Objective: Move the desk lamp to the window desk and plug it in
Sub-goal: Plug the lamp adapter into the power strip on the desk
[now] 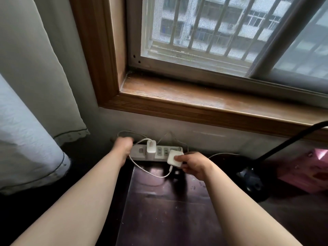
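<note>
power strip sits at the desk's back edge, under the windowsill | one adapter plugged in toward its left | second adapter at its right end | lamp base right of that | box far right | curtain off left

No legible text, labels or numbers — none anywhere

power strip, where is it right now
In the head view the power strip lies at the desk's far edge against the wall under the window sill, between the left hand and the right hand.
</note>
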